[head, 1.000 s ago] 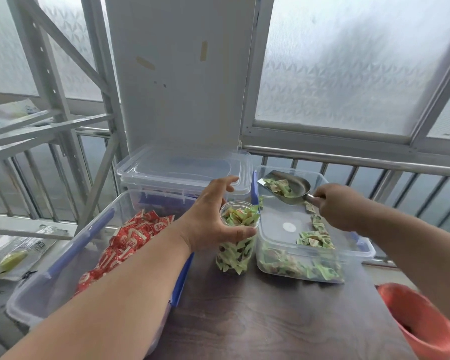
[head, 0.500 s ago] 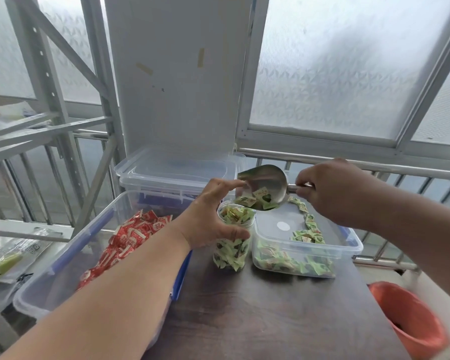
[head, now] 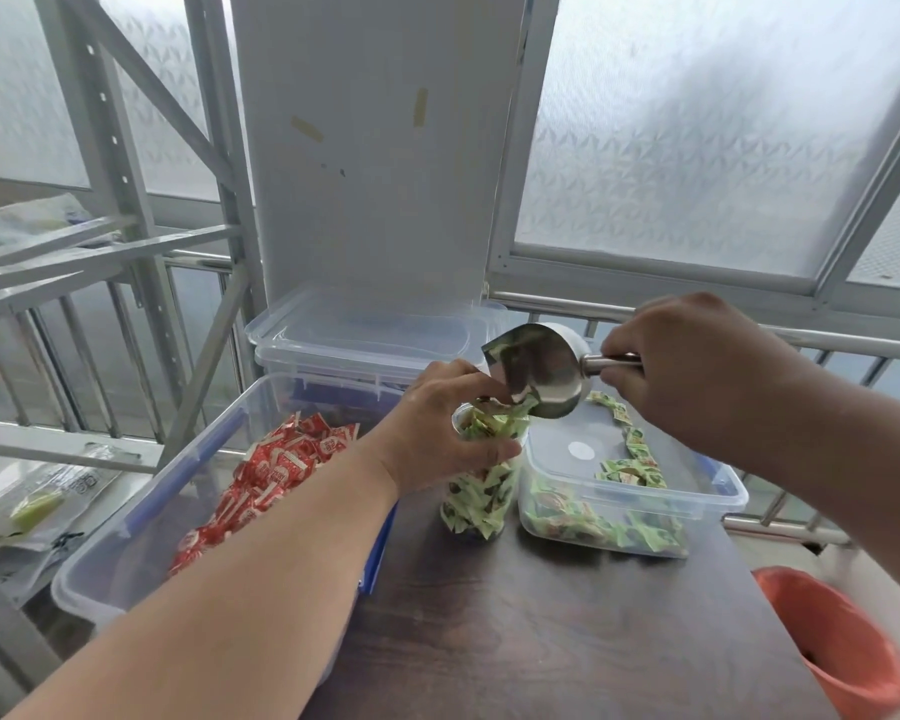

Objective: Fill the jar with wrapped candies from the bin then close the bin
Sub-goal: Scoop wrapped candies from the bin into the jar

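Jar (head: 476, 498), clear plastic, stands upright on the dark desk (head: 541, 631), just left of the candy bin (head: 630, 511) and nearly touching it. The jar is packed with green wrapped candies (head: 593, 522) up to its mouth.

Left hand (head: 437, 433): fingers and thumb are curled around the upper part of the jar, gripping it near the rim. The forearm crosses over the large bin (head: 141, 517) on the left.

Right hand (head: 697, 371): fingers are closed around the handle of a metal scoop (head: 546, 371). The scoop is tilted, its open end pointing down and left at the jar mouth, with green wrappers visible at its lip where it meets the jar opening.

Candy bin: clear, rectangular, uncovered. Green candies lie along its near wall and right side; part of its floor is bare, showing a white round mark.

Large bin: clear with blue latches, open, holding red wrapped candies (head: 281, 475). Its right edge lies beside the jar.

Behind both, a stack of clear lidded containers (head: 365, 340) sits against a white panel (head: 375, 148). An orange bucket (head: 842, 646) stands at lower right, below desk level. A grey metal rack (head: 105, 148) occupies the left side, in front of frosted windows (head: 697, 122).
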A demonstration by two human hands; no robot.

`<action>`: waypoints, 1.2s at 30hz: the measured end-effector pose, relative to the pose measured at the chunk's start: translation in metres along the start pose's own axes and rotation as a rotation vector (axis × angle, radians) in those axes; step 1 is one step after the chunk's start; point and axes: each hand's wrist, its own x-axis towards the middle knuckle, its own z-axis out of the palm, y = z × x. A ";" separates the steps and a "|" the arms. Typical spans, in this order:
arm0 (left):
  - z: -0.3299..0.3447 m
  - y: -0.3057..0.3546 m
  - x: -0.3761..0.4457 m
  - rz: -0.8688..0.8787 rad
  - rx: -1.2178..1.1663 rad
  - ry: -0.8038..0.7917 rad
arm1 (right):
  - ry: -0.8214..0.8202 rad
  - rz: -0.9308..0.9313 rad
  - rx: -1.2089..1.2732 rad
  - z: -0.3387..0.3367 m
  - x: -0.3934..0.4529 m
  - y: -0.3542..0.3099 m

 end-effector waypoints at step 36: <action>-0.006 0.016 -0.004 -0.041 0.130 -0.045 | 0.058 0.176 -0.025 0.059 0.000 0.036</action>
